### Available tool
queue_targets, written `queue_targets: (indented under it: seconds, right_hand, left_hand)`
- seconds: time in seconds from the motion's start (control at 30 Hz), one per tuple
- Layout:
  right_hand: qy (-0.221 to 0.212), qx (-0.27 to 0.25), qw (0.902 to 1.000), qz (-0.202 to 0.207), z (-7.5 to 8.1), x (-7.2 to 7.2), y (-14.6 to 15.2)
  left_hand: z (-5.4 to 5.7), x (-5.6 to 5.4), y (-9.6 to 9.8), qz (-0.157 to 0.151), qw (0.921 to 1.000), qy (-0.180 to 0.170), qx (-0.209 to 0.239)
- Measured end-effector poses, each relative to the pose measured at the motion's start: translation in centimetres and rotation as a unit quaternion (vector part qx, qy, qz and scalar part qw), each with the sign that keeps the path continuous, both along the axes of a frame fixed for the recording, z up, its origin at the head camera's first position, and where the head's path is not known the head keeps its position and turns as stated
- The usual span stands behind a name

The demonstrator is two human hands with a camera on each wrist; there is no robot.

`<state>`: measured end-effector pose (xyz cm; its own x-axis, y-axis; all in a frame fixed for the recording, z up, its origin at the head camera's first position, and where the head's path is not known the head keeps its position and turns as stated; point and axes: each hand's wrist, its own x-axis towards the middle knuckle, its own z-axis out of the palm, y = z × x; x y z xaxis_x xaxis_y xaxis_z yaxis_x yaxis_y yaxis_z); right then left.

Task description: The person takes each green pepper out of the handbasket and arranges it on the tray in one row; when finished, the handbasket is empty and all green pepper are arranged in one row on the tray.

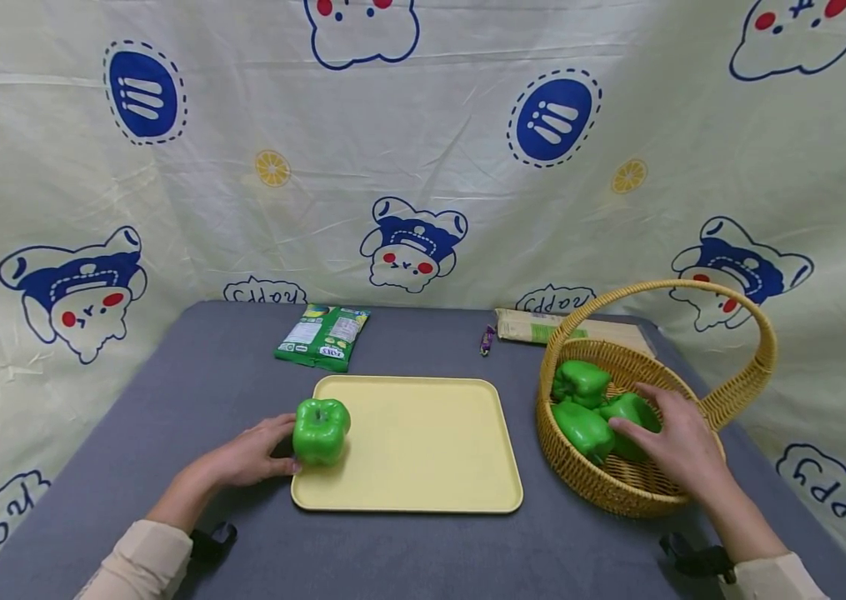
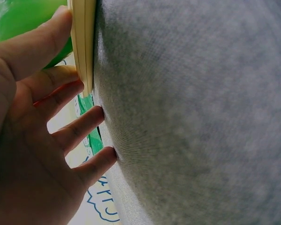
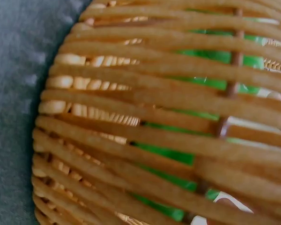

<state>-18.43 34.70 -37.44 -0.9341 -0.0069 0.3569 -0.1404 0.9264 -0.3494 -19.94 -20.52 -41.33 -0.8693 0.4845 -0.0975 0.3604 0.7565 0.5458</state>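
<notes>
"What was on the L?"
"L hand (image 1: 261, 454), fingers spread at the yellow tray's (image 1: 423, 450) L edge, thumb by the rim, maybe to steady things. Just beside it, a green bell pepper (image 1: 321, 433) stood upright on the tray at that edge, prob. stable on its lobed base."
"And R?"
"Wicker basket (image 1: 580, 479) near the desk's (image 1: 423, 558) R edge, prob. for easy reach, w/ three more bell peppers (image 1: 580, 429). R hand (image 1: 681, 437) was inside, thumb & fingers either side of the rightmost pepper (image 1: 628, 408); can't tell if they'd closed, weave blocked the wrist cam."
"Looks?"
"Tray pepper: glossy, bright green, plump, stem sunk in top. Basket ones: same green, partly overlapping."
</notes>
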Motion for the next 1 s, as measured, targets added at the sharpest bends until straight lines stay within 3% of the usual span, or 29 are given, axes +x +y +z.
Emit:
queue_targets:
  seconds: [0.4,1.0]
  right_hand:
    - [-0.053,0.028,0.9974,-0.04,-0.2,-1.1,0.1]
    - [-0.09,0.032,0.9948,-0.034,-0.8,-2.0,0.6]
  left_hand:
    - [0.0,-0.1,0.1,0.008,0.9998,-0.015,-0.002]
    - [-0.1,-0.1,0.0,0.002,1.0,-0.003,-0.005]
